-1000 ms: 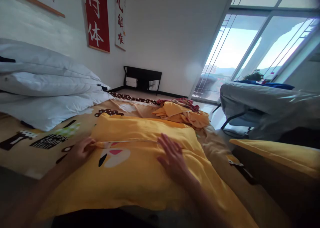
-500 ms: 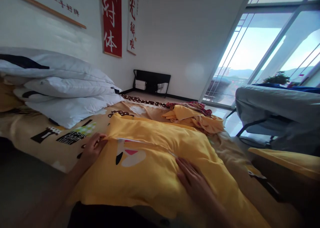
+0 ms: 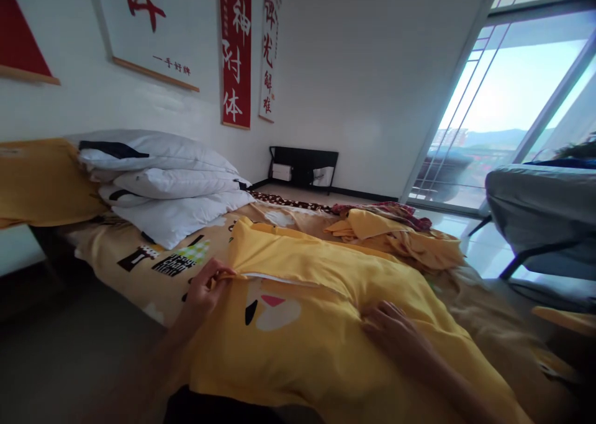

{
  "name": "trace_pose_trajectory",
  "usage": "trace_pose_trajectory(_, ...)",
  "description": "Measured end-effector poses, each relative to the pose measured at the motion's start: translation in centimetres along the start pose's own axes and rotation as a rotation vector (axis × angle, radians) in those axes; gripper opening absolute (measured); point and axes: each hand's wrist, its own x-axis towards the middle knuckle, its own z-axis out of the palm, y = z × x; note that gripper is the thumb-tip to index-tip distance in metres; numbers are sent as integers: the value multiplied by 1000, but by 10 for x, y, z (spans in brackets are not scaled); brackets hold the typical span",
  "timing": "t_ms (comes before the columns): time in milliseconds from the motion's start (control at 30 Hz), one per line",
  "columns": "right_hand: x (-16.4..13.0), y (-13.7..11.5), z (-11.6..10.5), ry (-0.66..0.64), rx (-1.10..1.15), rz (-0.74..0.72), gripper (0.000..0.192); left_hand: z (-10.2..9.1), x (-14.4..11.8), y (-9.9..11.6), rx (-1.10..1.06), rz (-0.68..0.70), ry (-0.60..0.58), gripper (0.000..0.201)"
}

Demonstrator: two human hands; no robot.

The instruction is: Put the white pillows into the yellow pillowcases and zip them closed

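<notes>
A yellow pillow (image 3: 321,343) in a cartoon-print case lies on the bed in front of me. My left hand (image 3: 205,287) pinches the left end of the case's open seam, where a white strip of inner pillow shows. On the right part of the pillow my right hand (image 3: 395,334) presses down with its fingers curled into the yellow cloth.
White pillows (image 3: 172,188) are stacked at the head of the bed (image 3: 139,269) by the wall. A crumpled yellow and red cloth heap (image 3: 395,231) lies beyond the pillow. A grey-covered chair (image 3: 540,207) stands to the right by the large window. A black rack (image 3: 302,166) sits against the far wall.
My view has swung left. My left hand has closed on the seam's end. My right hand slid toward me along the pillow and its flat fingers curled into the cloth.
</notes>
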Motion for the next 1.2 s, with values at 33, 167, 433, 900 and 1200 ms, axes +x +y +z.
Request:
trace_pose_trajectory(33, 0, 0, 2, 17, 27, -13, 25, 0, -1, -1, 9, -20, 5, 16)
trace_pose_trajectory(167, -1, -13, 6, -6, 157, -47, 14, 5, -4, -8, 31, -11, 61, 12)
trace_pose_trajectory(433, 8, -29, 2, -35, 340, 168, 34, 13, -9, -17, 8, -17, 103, 11)
trace_pose_trajectory(900, -1, -33, 9, 461, -348, -127, 26, 21, -12, -33, 186, -29, 91, 9)
trace_pose_trajectory(1200, 16, -138, 6, 344, -198, -415, 73, 45, -21, -15, 141, 14, 179, 12)
